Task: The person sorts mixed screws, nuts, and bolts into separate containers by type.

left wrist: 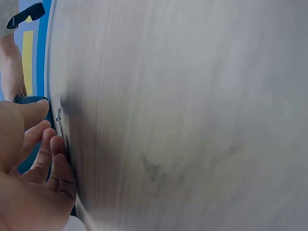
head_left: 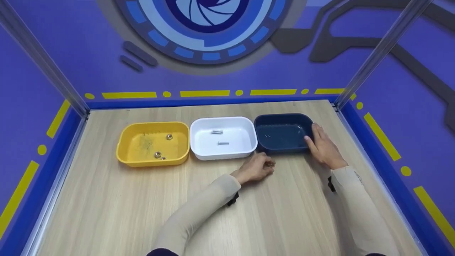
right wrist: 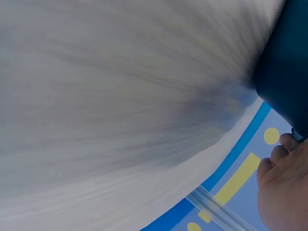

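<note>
My right hand holds the right end of a dark blue tray, thumb over the rim and fingers along the outside. Two small screws lie in that tray. In front of its left corner, my left hand is low at the tabletop, fingers loosely bent. The left wrist view shows a small screw just beyond the fingertips, close to the table surface, with thumb and forefinger spread apart. This screw is hidden in the head view.
Left of the dark tray stands a white tray with several bolts. A yellow tray with several nuts is farther left. The trays form a row on the wooden table. Blue-purple panels enclose the back and sides.
</note>
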A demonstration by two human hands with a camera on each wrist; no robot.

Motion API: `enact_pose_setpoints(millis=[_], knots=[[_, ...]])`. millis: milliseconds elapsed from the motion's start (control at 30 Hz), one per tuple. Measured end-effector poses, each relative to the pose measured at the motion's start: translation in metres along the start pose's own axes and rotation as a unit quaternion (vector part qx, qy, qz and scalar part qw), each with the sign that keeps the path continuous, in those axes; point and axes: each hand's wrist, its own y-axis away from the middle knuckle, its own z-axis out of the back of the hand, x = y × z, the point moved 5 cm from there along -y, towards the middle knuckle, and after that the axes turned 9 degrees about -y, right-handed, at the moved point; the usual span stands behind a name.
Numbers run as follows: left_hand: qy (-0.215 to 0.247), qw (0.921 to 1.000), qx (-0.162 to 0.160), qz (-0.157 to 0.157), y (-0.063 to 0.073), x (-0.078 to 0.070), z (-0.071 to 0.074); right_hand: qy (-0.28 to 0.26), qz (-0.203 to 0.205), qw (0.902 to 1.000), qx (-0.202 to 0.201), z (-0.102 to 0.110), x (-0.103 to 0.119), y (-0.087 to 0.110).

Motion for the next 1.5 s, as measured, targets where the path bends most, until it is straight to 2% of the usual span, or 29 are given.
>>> enact_pose_setpoints(millis=[167, 233, 333, 467, 633, 767, 1033, 1300, 1500], knots=[[0.012, 0.9997, 0.013, 0.019, 0.004, -0.002, 0.008, -0.001, 0.006, 1.0, -0.001, 0.0, 0.001, -0.003], [0.026, 0.9991, 0.017, 0.03, 0.008, -0.006, 0.015, -0.004, 0.004, 1.0, 0.001, 0.0, 0.001, -0.002], [0.035, 0.9989, 0.012, 0.028, 0.014, -0.017, 0.032, -0.009, -0.002, 0.9999, 0.004, -0.001, 0.0, -0.001], [0.026, 0.9992, 0.011, 0.029, 0.018, -0.027, 0.046, -0.009, -0.005, 0.9999, 0.007, -0.002, -0.002, 0.0], [0.022, 0.9982, 0.013, 0.055, 0.019, -0.03, 0.046, -0.003, -0.001, 1.0, 0.005, -0.002, -0.002, 0.001], [0.03, 0.9978, 0.005, 0.059, 0.017, -0.029, 0.045, -0.003, -0.002, 1.0, 0.007, -0.001, -0.002, 0.001], [0.035, 0.9983, 0.006, 0.046, 0.015, -0.027, 0.046, -0.007, -0.002, 0.9999, 0.009, -0.002, -0.002, 0.0], [0.046, 0.9984, 0.029, 0.013, 0.014, -0.027, 0.05, -0.008, -0.001, 0.9999, 0.008, -0.002, -0.002, 0.001], [0.054, 0.9978, 0.036, 0.011, 0.01, -0.024, 0.048, -0.005, 0.0, 1.0, 0.0, -0.001, -0.003, 0.001]])
